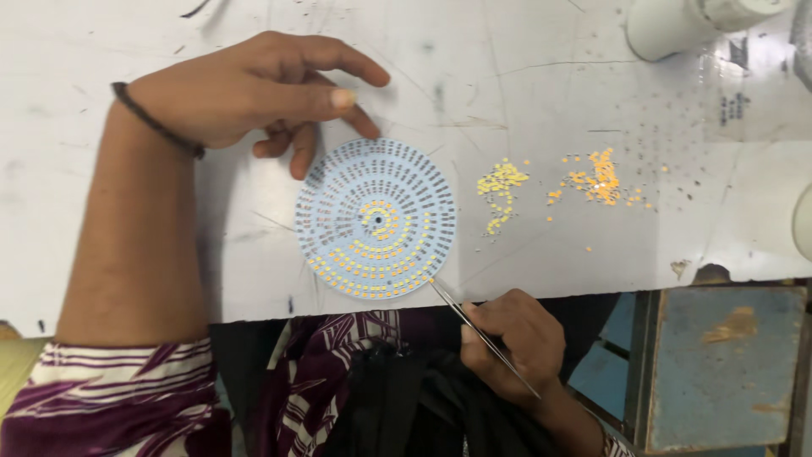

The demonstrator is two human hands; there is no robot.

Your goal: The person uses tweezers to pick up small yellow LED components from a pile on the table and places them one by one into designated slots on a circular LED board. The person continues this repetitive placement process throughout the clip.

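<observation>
**Tweezers pinched at the disc's edge, other hand steadying**

Pinched shut around a pair of slim metal tweezers (482,336): right hand (507,347), fingers curled tight, thumb pressing the shaft so the tips stay fine and controlled. Angled up from below the counter (169,279) edge, tips meeting the lower right rim of the round pale-blue circuit disc (375,218), right at the outermost row of small yellow chips. Cannot tell whether a chip sits between the tips; too small to make out.

Resting just above and to the left of the disc: left hand (254,89), loosely open, holding nothing, fingertips down beside or on the disc's upper left rim, seemingly to keep it from sliding or to turn it. Thin dark band on that wrist.

Flat on the white, scuffed counter, near its front edge: the disc, within easy reach of both hands. Yellow chips filling the centre rings and the lower arc; upper rings showing only bare dark pads.

To the right of the disc, apart from it: a loose scatter of yellow chips (499,188), then farther right a denser orange-yellow heap (599,179), apparently kept close for picking. Well up and right of the disc: a white cup (664,27).
</observation>
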